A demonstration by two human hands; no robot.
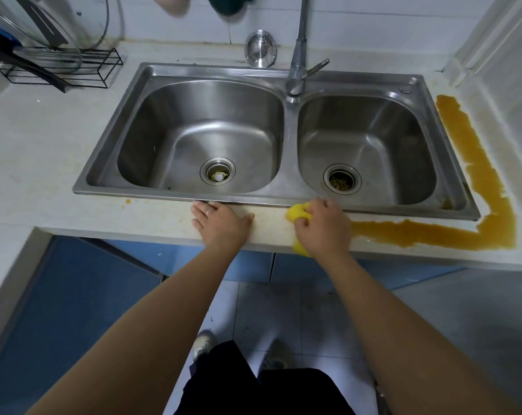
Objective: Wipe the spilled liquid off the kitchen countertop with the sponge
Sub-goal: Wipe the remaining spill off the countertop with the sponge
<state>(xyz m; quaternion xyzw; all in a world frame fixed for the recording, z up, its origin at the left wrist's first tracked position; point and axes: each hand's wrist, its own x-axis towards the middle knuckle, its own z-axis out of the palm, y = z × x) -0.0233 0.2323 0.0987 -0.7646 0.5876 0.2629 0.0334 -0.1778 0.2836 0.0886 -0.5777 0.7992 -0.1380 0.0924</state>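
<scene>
— Along the counter's front strip, at about six o'clock from the sink point(279, 136), what is each hand doing?

— Her right hand point(322, 227) has its fingers curled tight around a yellow sponge point(296, 213), squeezing it against the countertop point(38, 151). Yellow shows at ten o'clock of the knuckles and again under the wrist at the counter's edge. The left hand point(222, 224) lies flat, fingers straight and slightly spread, palm down on the same strip, holding nothing. A ring shows on one finger.

— And the spilled liquid point(427, 233)?

— An amber band begins just beside the right hand at its three o'clock, runs along the front strip toward the corner, then turns and climbs toward twelve o'clock along the sink's right rim, beside the wall. A few small amber drops sit at nine o'clock of the left hand, near the sink's front left corner.

— What else is around?

— A double steel sink, both basins with drain strainers holding bits of debris. The faucet point(298, 55) rises between the basins at twelve o'clock. A shiny metal sink plug point(260, 48) leans on the wall just left of it. At ten o'clock, a black wire rack point(83, 68) holds a glass lid and a dark-handled utensil. Below the counter: blue cabinet doors point(74, 295), grey floor tiles, shoes and dark trousers.
</scene>
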